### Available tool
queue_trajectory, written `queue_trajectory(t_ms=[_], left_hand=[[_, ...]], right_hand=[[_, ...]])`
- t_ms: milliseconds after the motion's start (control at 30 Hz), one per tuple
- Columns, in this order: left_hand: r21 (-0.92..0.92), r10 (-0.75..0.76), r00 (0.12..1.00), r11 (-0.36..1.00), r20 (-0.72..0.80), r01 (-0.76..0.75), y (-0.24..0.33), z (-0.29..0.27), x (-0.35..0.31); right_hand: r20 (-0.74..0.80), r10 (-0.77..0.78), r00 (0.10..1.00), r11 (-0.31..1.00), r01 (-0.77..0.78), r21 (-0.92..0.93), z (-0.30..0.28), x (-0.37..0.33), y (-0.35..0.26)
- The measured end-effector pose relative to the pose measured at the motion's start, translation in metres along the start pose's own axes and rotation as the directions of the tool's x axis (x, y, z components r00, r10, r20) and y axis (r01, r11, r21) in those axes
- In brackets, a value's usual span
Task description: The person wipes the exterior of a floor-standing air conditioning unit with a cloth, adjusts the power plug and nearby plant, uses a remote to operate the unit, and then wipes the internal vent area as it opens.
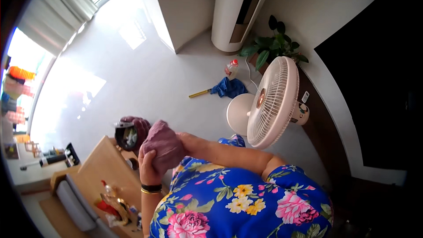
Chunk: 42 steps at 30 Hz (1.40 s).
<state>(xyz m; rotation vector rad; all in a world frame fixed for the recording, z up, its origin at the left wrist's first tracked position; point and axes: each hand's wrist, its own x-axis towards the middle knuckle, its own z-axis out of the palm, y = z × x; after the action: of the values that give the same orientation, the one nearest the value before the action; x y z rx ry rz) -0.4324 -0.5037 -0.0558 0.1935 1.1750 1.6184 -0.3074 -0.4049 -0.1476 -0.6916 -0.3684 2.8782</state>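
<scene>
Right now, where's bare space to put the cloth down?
Open floor between the blue rag and wooden table. Table's near end is crowded with trinkets; both hands, left hand and right hand, hold the mauve cloth.

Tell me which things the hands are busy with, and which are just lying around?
In use: the left hand and right hand hold a purple cloth.

Lying about: standing fan, blue rag, bottle, potted plant.

A pale standing fan (pixel 269 102) stands on the light floor, with a potted plant (pixel 274 46) behind it. Near them lie a blue cloth (pixel 229 87) and a plastic bottle (pixel 231 68).
</scene>
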Motion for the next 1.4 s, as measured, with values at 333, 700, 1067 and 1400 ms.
queue_trajectory(t_ms=[333,700,1067,1400], left_hand=[[0.020,-0.002,0.999,1.000,0.051,0.001,0.030,-0.022,0.148],[0.620,-0.273,0.958,0.737,-0.089,0.268,-0.046,-0.092,0.266],[1.000,-0.277,0.961,-0.012,-0.011,0.008,-0.106,-0.110,0.427],[0.967,-0.389,0.921,-0.228,0.015,-0.112,-0.118,-0.062,0.481]], right_hand=[[-0.493,-0.162,0.855,0.981,0.087,-0.171,-0.089,0.054,-0.085],[-0.903,-0.154,0.401,0.986,0.007,-0.165,-0.281,0.096,-0.147],[-0.992,-0.038,0.122,0.995,0.100,-0.026,-0.432,0.160,-0.123],[-0.972,-0.094,-0.215,0.994,-0.066,-0.081,-0.658,0.270,-0.078]])
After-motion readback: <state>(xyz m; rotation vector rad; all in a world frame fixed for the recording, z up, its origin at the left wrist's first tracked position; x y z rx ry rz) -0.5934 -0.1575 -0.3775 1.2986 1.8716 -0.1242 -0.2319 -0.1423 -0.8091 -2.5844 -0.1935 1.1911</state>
